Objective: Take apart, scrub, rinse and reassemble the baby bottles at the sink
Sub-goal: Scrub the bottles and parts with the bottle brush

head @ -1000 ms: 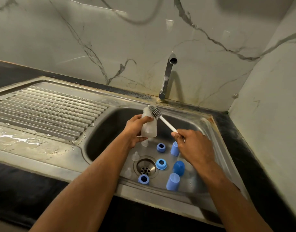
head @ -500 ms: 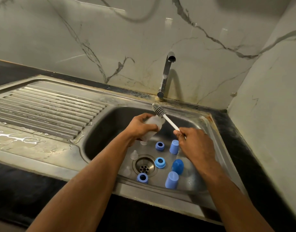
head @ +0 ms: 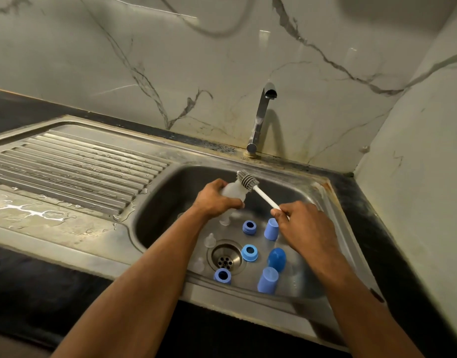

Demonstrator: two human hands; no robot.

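Observation:
My left hand point(head: 217, 200) grips a clear baby bottle point(head: 232, 189) tilted over the steel sink basin point(head: 165, 202). My right hand point(head: 304, 223) holds the white handle of a bottle brush, whose grey bristle head point(head: 246, 178) sits at the bottle's upper end. On the basin floor lie three blue collar rings point(head: 248, 226) point(head: 249, 252) point(head: 222, 275), three blue caps point(head: 271, 229) point(head: 276, 259) point(head: 267, 280) and clear teats point(head: 210, 240) point(head: 199, 264). Whether the brush head is inside the bottle mouth is unclear.
The drain point(head: 226, 258) is in the basin's middle front. A chrome tap point(head: 261, 117) rises behind the basin with no water running. A wet ribbed draining board point(head: 75, 166) lies to the left. Marble walls close the back and right.
My left hand has tipped the bottle from upright to slanted, its upper end toward the brush. The brush head has shifted slightly right and back with it. Parts in the basin have not moved.

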